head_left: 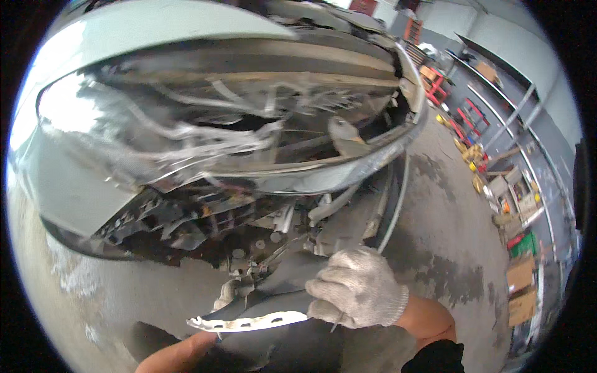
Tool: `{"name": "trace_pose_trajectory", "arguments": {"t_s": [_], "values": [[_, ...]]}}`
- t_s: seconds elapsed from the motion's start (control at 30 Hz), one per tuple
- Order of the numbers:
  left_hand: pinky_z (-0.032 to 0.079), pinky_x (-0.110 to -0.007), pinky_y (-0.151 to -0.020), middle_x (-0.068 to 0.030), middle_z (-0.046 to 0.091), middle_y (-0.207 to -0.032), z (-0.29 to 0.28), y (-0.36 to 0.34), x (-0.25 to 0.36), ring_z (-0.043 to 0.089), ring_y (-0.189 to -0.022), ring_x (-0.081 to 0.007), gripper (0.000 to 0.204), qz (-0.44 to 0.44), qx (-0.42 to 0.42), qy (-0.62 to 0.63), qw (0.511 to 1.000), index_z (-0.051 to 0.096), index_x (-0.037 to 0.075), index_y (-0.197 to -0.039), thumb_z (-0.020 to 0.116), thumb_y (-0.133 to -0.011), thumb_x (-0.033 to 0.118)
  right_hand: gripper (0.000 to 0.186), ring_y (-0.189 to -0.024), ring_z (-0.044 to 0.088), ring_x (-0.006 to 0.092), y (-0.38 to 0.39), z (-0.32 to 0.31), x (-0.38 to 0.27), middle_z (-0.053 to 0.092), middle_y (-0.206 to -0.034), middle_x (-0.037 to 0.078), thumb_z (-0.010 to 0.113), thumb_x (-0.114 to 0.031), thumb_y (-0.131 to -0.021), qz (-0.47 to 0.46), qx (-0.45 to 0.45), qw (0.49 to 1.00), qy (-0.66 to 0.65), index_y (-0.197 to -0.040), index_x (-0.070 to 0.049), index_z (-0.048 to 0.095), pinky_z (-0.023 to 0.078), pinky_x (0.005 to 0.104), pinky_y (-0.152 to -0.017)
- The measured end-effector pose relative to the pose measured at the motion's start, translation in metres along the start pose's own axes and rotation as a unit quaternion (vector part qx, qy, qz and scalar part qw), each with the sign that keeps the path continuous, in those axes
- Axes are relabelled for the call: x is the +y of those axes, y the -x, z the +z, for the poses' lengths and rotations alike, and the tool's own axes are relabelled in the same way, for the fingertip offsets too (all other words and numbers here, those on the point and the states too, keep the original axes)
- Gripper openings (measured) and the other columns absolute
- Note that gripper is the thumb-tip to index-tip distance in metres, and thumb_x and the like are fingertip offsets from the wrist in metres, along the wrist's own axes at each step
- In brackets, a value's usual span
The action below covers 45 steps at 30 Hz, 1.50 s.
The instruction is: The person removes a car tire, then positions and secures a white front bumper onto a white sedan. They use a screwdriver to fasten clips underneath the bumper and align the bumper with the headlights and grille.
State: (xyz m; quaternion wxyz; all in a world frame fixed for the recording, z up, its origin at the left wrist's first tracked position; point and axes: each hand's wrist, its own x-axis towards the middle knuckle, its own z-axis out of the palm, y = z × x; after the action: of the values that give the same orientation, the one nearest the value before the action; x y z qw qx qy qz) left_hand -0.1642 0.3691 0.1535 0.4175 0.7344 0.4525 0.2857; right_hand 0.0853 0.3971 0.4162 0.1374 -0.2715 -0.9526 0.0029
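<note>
Near the left hand (225, 296) — the right (353, 289) (gloved) holds a white strip (264, 322).

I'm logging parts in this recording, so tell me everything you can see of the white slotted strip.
The white strip is long, narrow and gently bowed, looking like plastic or painted metal. Several dark slots run along it; brownish marks show, and its left end is uneven. It lies roughly crosswise low in the picture, dark material just above it. Its right end meets the curled, gloved right hand, which hides any continuation. The left hand shows only partly above it; contact there can't be told.
</note>
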Motion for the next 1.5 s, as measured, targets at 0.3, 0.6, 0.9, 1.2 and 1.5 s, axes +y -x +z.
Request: {"name": "trace_pose_trajectory", "arguments": {"t_s": [0.3, 0.6, 0.9, 1.2, 1.5], "values": [[0.051, -0.042, -0.076, -0.0139, 0.07, -0.093, 0.003, -0.009, -0.009, 0.066, -0.086, -0.0349, 0.039, 0.045, 0.03, -0.131, 0.99, 0.067, 0.007, -0.105, 0.065, -0.078, 0.035, 0.033, -0.073, 0.059, 0.0222, 0.005, 0.017, 0.003, 0.06, -0.072, 0.002, 0.068, -0.043, -0.084, 0.005, 0.054, 0.998, 0.009, -0.088, -0.01, 0.069, 0.047, 0.0383, -0.065], [0.051, -0.043, -0.074, -0.012, 0.07, -0.091, 0.002, -0.004, -0.025, 0.066, -0.083, -0.0358, 0.034, 0.054, 0.03, -0.17, 0.983, 0.068, 0.009, -0.103, 0.063, -0.079, 0.032, 0.034, -0.072, 0.058, 0.0214, -0.007, 0.013, 0.001, 0.059, -0.073, 0.002, 0.07, -0.043, -0.082, 0.018, 0.042, 0.999, -0.006, -0.089, -0.01, 0.068, 0.048, 0.039, -0.065], [0.051, -0.044, -0.072, -0.0101, 0.07, -0.088, -0.022, 0.048, 0.005, 0.065, -0.079, -0.0368, 0.03, -0.057, -0.009, -0.233, 0.971, 0.069, 0.012, -0.102, 0.06, -0.079, 0.029, 0.029, -0.084, 0.06, 0.0253, -0.073, -0.02, 0.008, 0.064, -0.084, 0.006, 0.05, -0.034, -0.095, 0.047, -0.231, 0.971, -0.04, -0.091, -0.007, 0.062, 0.048, 0.0394, -0.08], [0.052, -0.045, -0.086, -0.016, 0.069, -0.108, -0.16, 0.157, 0.23, 0.066, -0.101, -0.0367, 0.032, -0.433, -0.083, -0.182, 0.879, 0.069, 0.012, -0.108, 0.059, -0.084, 0.03, 0.028, -0.093, 0.062, 0.0311, -0.022, -0.127, -0.041, 0.065, -0.096, 0.014, 0.054, -0.033, -0.095, 0.249, -0.182, 0.917, -0.251, -0.102, -0.007, 0.061, 0.051, 0.0453, -0.08], [0.054, -0.044, -0.088, -0.0145, 0.071, -0.097, -0.119, 0.242, 0.286, 0.068, -0.096, -0.0326, 0.029, -0.292, -0.481, -0.345, 0.751, 0.074, 0.007, -0.088, 0.058, -0.084, 0.031, 0.033, -0.094, 0.065, 0.0391, 0.223, -0.222, 0.044, 0.068, -0.1, 0.022, 0.053, -0.034, -0.096, 0.539, 0.032, 0.761, -0.361, -0.11, -0.007, 0.066, 0.05, 0.0465, -0.082]]}}
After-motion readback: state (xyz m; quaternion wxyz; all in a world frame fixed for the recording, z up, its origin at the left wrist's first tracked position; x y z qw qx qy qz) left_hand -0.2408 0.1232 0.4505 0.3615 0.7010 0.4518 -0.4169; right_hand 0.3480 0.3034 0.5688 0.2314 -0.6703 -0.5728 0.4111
